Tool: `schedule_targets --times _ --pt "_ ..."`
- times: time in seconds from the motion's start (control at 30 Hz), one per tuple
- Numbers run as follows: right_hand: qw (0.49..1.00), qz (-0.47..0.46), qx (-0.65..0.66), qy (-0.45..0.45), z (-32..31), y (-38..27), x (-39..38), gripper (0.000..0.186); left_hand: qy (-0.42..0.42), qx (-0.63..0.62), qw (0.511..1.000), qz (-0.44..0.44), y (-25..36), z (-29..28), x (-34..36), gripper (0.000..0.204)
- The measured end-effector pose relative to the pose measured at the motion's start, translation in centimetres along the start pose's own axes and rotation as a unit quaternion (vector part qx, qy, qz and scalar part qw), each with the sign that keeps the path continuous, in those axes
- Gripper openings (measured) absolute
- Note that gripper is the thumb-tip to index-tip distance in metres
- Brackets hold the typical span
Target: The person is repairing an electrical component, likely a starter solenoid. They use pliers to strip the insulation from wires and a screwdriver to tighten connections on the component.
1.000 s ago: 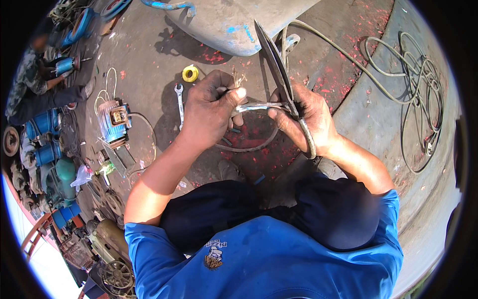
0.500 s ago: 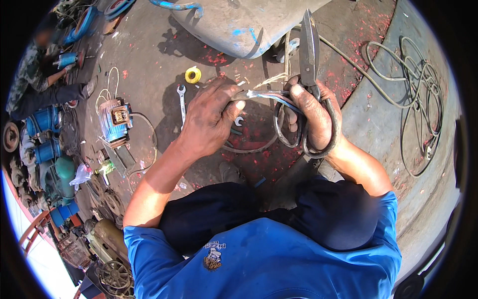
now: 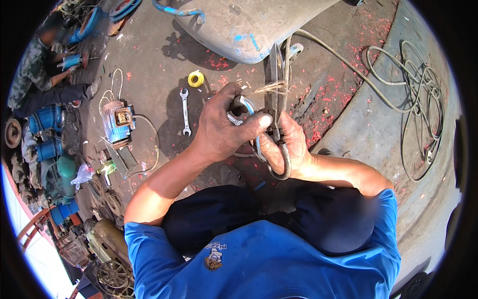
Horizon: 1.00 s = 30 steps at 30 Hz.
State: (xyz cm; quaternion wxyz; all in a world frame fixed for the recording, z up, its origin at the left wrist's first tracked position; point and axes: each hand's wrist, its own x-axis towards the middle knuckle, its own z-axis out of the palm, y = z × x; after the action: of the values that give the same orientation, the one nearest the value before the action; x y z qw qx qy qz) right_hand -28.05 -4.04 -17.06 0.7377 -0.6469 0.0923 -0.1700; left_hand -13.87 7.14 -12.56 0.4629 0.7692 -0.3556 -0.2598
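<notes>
My right hand [image 3: 290,149] is closed around the looped handles of dark metal shears [image 3: 269,99], whose blades point away from me. Pale fibrous strands [image 3: 273,88] lie across the blades. Bent in my closed left hand [image 3: 219,122] is a stripped cable end [image 3: 247,104] with blue and white wires. My left thumb reaches close to the right hand, by the wires and the shears' handles. Beside the blades the cable's grey length [image 3: 287,60] runs away from me. Fingers of both hands partly hide the wires.
On the ground lie an open-end wrench [image 3: 185,112] and a yellow tape roll [image 3: 195,78]. A blue electric motor [image 3: 117,122] stands left, a large grey metal body [image 3: 224,30] ahead, coiled cable [image 3: 423,89] right. Another person [image 3: 35,74] sits at far left near several blue motors.
Both hands have come together: the right moved left and nearer me with the shears, whose blades now meet the pale strands. The left hand has bent the cable's wires, which were stretched straight.
</notes>
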Motion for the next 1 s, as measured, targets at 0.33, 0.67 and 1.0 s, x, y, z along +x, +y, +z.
schedule_targets --times 0.33,0.67,1.0 --pt "0.961 -0.043 -0.274 0.007 -8.1 2.8 -1.0 0.039 -0.066 -0.065 0.995 -0.047 -0.5 -4.4 -0.2 0.04" --pt "0.919 -0.133 -0.333 -0.164 -8.1 0.7 -0.9 0.049 -0.085 0.024 0.996 0.029 -1.8 -4.5 -0.3 0.062" --pt "0.912 -0.156 -0.357 -0.13 -8.8 3.3 -1.1 0.063 -0.088 0.076 0.993 0.023 -0.4 -3.9 0.1 0.03"
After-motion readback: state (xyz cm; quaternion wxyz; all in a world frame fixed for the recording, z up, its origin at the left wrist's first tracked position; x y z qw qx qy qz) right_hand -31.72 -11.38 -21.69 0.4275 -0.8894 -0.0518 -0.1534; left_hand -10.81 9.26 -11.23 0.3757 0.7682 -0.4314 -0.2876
